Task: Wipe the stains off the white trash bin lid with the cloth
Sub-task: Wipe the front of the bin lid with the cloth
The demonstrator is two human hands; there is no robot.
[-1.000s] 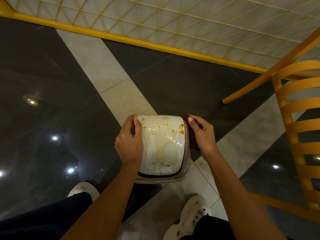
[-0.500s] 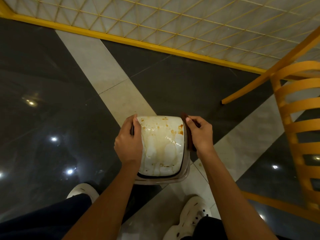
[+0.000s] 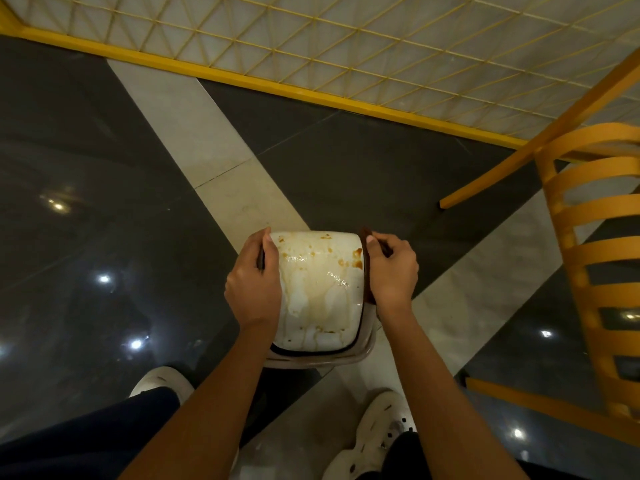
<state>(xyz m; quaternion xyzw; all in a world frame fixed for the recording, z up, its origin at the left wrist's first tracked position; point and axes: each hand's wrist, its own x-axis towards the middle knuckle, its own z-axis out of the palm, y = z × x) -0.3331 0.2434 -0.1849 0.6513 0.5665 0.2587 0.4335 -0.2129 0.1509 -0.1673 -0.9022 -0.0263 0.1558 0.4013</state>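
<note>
Had the lid [image 3: 320,289] btwn my hands: L hand [image 3: 254,287] gripped one edge, R hand [image 3: 393,271] pinched the cloth [image 3: 364,236] vs the opposite edge. Stains [image 3: 356,252] covered the top; wiping looked barely begun, approx. all left.

Left hand [image 3: 254,285] grips stained lid [image 3: 320,289]; right hand [image 3: 393,271] holds brown cloth [image 3: 367,268] at its edge.

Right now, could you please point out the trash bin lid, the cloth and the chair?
trash bin lid [image 3: 322,289], head view, stained top surface.
cloth [image 3: 365,233], head view, dark far corner.
chair [image 3: 602,207], head view, a back slat.
</note>
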